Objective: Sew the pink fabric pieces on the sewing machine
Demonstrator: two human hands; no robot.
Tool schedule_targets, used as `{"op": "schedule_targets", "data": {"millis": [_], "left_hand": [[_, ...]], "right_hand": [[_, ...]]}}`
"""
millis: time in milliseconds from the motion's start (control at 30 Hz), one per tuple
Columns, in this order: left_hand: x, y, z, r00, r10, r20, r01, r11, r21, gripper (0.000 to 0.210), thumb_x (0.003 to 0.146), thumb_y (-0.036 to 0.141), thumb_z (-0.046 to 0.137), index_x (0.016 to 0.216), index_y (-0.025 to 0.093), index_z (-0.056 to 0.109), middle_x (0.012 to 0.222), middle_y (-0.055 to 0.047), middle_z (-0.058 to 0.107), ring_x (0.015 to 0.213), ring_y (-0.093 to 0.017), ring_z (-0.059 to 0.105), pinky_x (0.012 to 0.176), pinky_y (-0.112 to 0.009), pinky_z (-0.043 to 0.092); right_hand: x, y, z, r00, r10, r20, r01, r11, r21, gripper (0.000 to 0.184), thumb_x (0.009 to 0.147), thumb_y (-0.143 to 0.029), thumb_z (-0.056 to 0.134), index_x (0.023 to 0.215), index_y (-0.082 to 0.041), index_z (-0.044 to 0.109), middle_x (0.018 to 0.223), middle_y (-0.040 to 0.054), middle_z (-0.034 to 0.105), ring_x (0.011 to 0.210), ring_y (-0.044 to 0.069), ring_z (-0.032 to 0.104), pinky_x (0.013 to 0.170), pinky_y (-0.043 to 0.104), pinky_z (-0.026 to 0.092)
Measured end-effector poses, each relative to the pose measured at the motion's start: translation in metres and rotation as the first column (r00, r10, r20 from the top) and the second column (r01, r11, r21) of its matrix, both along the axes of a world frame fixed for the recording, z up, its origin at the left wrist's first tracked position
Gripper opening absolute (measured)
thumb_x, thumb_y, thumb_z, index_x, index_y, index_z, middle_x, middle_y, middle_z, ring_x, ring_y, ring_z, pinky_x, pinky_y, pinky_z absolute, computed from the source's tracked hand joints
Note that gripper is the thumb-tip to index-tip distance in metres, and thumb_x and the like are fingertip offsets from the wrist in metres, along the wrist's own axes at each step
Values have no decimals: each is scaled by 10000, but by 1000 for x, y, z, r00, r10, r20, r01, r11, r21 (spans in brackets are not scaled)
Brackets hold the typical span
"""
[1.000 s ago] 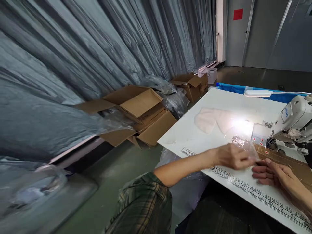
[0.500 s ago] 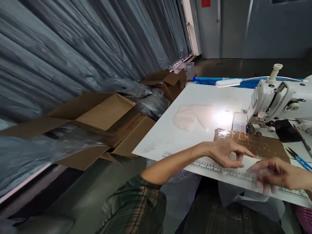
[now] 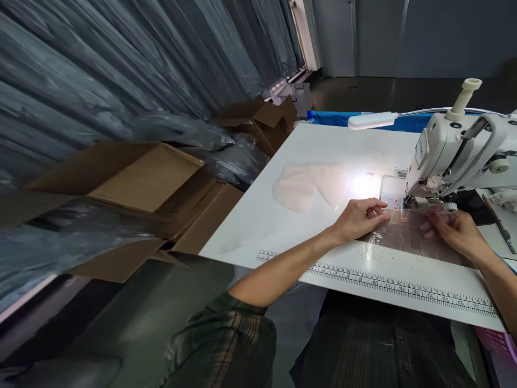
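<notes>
A white sewing machine (image 3: 436, 151) stands at the right of a white table (image 3: 250, 215). Over the brown sheet before its needle lies a thin, see-through piece of fabric (image 3: 416, 234), its outline hard to make out. My left hand (image 3: 359, 218) is closed, thumb and fingers pinching the fabric just left of the presser foot. Close to the right side of the foot, my right hand (image 3: 456, 231) has its fingers closed on the fabric, partly under the machine head. Farther left, a pale pink sheer piece (image 3: 297, 186) lies flat.
A printed ruler (image 3: 375, 283) runs along the table's front edge. Open cardboard boxes (image 3: 141, 178) and clear plastic bags (image 3: 242, 156) stand left of the table. A white lamp (image 3: 371, 120) on a bent stem shines onto the tabletop. A pink basket (image 3: 495, 342) sits below at right.
Both hands have moved forward from the table's front edge to the needle. Sheer material that hung over my lap is gone from there, and a see-through layer now covers the brown sheet.
</notes>
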State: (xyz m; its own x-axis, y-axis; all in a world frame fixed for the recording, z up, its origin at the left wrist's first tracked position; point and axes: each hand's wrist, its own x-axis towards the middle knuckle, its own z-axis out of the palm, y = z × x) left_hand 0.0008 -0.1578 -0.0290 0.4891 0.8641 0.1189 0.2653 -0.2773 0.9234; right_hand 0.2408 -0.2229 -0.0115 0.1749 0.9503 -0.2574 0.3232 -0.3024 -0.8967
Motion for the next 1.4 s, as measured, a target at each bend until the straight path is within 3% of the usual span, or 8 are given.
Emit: {"op": "schedule_targets", "data": {"millis": [400, 667, 867, 1000, 1133, 1200, 1267, 1400], "left_hand": [[2, 1, 6, 895, 280, 348, -52, 839, -541, 422, 594, 378, 941, 790, 128, 663, 734, -21, 742, 627, -90, 658, 637, -234, 560], [0, 1, 7, 831, 177, 528, 170, 823, -543, 553, 647, 542, 904, 814, 151, 551, 1156, -168, 743, 1027, -246, 740, 968, -420, 579], [1, 3, 6, 820, 163, 549, 211, 805, -554, 552, 660, 530, 905, 830, 149, 543, 1122, -172, 752, 980, -253, 758, 925, -417, 607], [1, 0, 12, 848, 165, 504, 186, 797, -574, 462, 726, 436, 890, 818, 143, 545, 1043, -148, 774, 901, -221, 773, 882, -384, 623], [-11, -35, 33, 870, 4, 494, 324, 751, -576, 471, 706, 418, 905, 831, 145, 543, 920, -128, 789, 805, -214, 778, 785, -371, 644], [-19, -60, 46, 852, -123, 508, 442, 689, -575, 451, 746, 423, 878, 881, 147, 548, 913, -127, 790, 781, -211, 777, 740, -363, 651], [-26, -79, 57, 847, -218, 485, 498, 646, -579, 413, 812, 427, 824, 949, 157, 543, 918, -123, 790, 799, -221, 780, 709, -353, 651], [-22, -71, 55, 880, -310, 359, 456, 763, -458, 363, 871, 405, 746, 1035, 150, 546, 949, -130, 780, 816, -216, 771, 653, -314, 627]], "right_hand": [[-2, -6, -8, 966, -143, -213, 142, 990, -20, 530, 615, -753, 772, 763, -261, 643, 719, 73, 740, 654, 270, 723, 610, 400, 628], [-6, -8, -3, 949, -164, -269, 160, 986, -35, 584, 519, -817, 783, 698, -283, 627, 771, 89, 760, 682, 304, 733, 697, 470, 643], [-10, -7, -6, 947, -164, -275, 173, 985, 8, 595, 525, -814, 785, 694, -276, 594, 771, 88, 751, 702, 298, 732, 691, 458, 641], [-11, -17, 2, 963, -40, -266, 53, 998, 40, 662, 532, -836, 767, 806, -243, 663, 868, 90, 762, 765, 272, 738, 647, 390, 639], [1, -60, 26, 952, 197, -234, -219, 973, -69, 664, 643, -786, 744, 966, -206, 707, 851, 96, 760, 658, 220, 711, 546, 330, 607], [11, -85, 37, 904, 330, -271, -389, 899, -203, 609, 728, -766, 688, 971, -208, 715, 718, 72, 731, 521, 189, 659, 473, 311, 568], [19, -100, 45, 898, 328, -294, -404, 878, -255, 554, 749, -741, 682, 934, -221, 722, 720, 70, 723, 478, 179, 633, 398, 282, 508], [26, -80, 42, 942, 297, -154, -321, 932, -166, 582, 658, -788, 714, 722, -210, 679, 622, 52, 674, 429, 140, 560, 381, 257, 437]]}}
